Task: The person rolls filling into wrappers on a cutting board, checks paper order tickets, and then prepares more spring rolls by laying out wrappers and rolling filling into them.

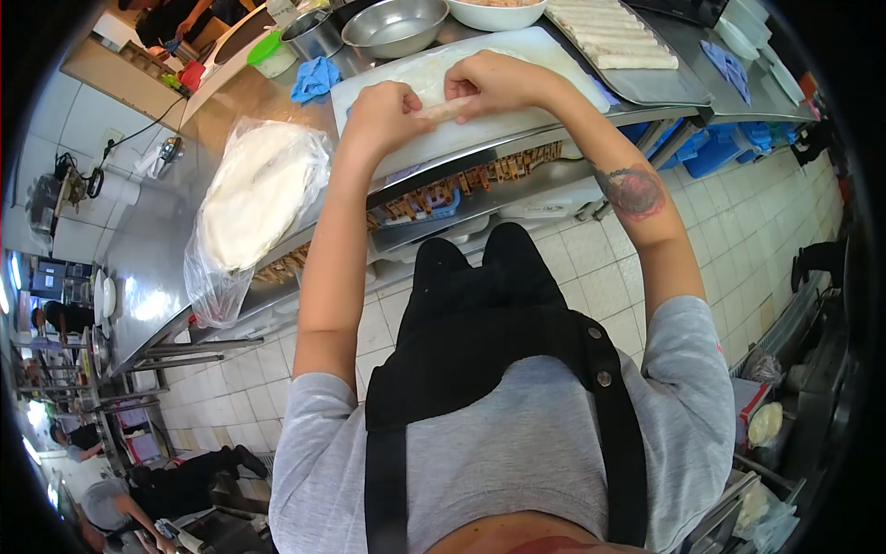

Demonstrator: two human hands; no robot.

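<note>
A slim, pale spring roll (445, 110) lies across the white cutting board (544, 57) near its front edge. My left hand (383, 113) pinches the left end of it with curled fingers. At the other end, the fingers and thumb of my right hand (491, 85) close on the roll. A stack of round, thin wrappers (263, 189) sits in a clear plastic bag on the steel counter, left of my left forearm. Behind my right hand, a metal tray (637, 85) carries several finished-looking rolls in a row.
Along the back stand a steel bowl (395, 28), a metal pot (312, 35), a white bowl with filling (498, 13) and a green-rimmed tub (270, 55). A blue cloth (315, 79) lies left of the board. Other people stand at the far left.
</note>
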